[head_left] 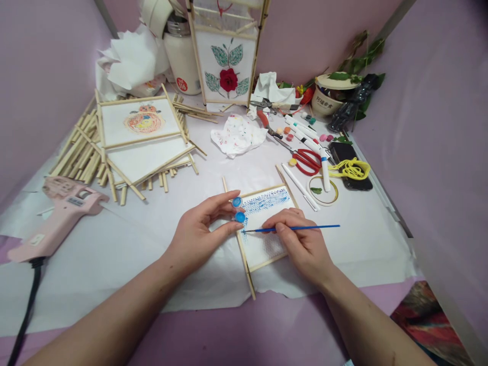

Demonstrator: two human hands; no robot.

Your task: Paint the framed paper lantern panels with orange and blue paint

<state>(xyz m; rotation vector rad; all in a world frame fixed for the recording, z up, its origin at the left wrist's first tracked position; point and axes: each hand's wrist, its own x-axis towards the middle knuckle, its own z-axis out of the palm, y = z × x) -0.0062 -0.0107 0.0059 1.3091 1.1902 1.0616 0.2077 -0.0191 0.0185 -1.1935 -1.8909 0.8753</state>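
Between my hands lies a framed white panel (263, 254) with thin wooden sticks along its edges. Rows of blue dabs cover its far part and run down its left side. My right hand (301, 241) is closed around a thin blue paintbrush (312, 227), whose dark tip meets the panel near its left edge. My left hand (208, 223) pinches a small open pot of blue paint (239, 217) at the panel's left stick. Its lid (237, 202), round and also blue inside, sits just beyond, near the fingertips.
A pink glue gun (63, 218) lies at left, before piled sticks (82, 147) and a painted panel (141, 119). A lantern frame (229, 66) with a red rose stands behind. Red-handled scissors (307, 161), markers (324, 170), a tape roll (335, 190) and a phone (356, 180) lie right.
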